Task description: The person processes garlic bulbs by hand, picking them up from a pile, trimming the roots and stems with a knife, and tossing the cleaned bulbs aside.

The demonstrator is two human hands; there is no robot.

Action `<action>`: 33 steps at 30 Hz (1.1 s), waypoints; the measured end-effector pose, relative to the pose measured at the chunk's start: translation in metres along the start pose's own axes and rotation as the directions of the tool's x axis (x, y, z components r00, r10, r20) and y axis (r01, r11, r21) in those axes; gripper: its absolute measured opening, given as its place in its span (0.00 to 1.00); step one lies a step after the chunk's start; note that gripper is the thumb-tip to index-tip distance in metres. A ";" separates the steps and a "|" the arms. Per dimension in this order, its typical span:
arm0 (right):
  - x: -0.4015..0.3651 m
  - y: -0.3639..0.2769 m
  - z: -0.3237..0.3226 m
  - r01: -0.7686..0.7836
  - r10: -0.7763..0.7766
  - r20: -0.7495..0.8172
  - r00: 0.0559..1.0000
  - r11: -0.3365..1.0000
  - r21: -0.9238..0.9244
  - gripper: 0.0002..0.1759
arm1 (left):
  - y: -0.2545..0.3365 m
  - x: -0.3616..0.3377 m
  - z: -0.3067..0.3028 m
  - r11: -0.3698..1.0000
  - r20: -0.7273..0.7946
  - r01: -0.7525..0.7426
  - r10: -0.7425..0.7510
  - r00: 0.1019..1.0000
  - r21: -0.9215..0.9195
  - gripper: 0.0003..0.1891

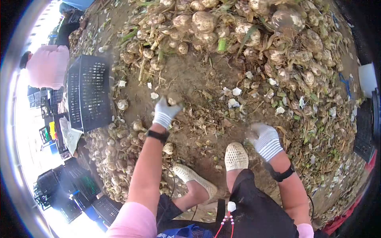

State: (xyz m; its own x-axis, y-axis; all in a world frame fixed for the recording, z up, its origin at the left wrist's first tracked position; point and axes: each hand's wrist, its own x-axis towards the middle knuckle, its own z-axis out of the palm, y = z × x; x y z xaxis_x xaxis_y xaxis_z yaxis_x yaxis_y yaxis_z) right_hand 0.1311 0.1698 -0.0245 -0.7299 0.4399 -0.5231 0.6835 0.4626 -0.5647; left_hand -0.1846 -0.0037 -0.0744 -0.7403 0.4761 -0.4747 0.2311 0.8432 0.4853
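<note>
My left hand (pixel 164 113), in a white-and-grey knit glove, reaches over bare soil left of centre. A blurred garlic bulb (pixel 173 100) shows between its thumb and fingers. My right hand (pixel 263 139), gloved the same way, is above the ground beside my right shoe. Motion smears its fingers, so I cannot make out whether they hold anything. A large heap of garlic bulbs (pixel 204 22) with dry stalks lies ahead of me. Trimmed bulbs form another pile (pixel 115 158) below and left of my left hand. A single bulb (pixel 122 104) sits near the black crate.
The black perforated crate (pixel 90 93) stands at the left. Farther left are a person in pink (pixel 48 65) and stacked crates (pixel 65 182). Dry leaves and stalk scraps (pixel 313 142) cover the right side. A white container (pixel 367 79) stands at the right edge.
</note>
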 end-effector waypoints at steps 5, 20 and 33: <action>0.004 -0.029 -0.001 0.164 -0.171 -0.070 0.983 0.982 -0.091 0.13 | 0.042 -0.079 0.020 0.839 0.258 -0.003 0.171 0.951 -0.544 0.32; -0.003 -0.046 0.007 0.303 -0.370 -0.231 0.900 0.912 -0.277 0.11 | 0.064 -0.145 0.069 0.684 0.407 0.025 0.404 0.819 -0.729 0.35; 0.021 0.024 -0.010 -0.105 0.096 -0.055 0.994 0.976 -0.191 0.09 | 0.107 -0.179 0.036 0.868 0.491 -0.151 0.402 0.773 -0.473 0.24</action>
State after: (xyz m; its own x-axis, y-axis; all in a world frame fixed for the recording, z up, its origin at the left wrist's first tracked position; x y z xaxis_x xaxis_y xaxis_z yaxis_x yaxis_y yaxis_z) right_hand 0.1328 0.1980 -0.0425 -0.6595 0.5243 -0.5387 0.7449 0.5522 -0.3745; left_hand -0.0047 0.0108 0.0357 -0.1692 0.8294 -0.5324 0.0132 0.5421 0.8402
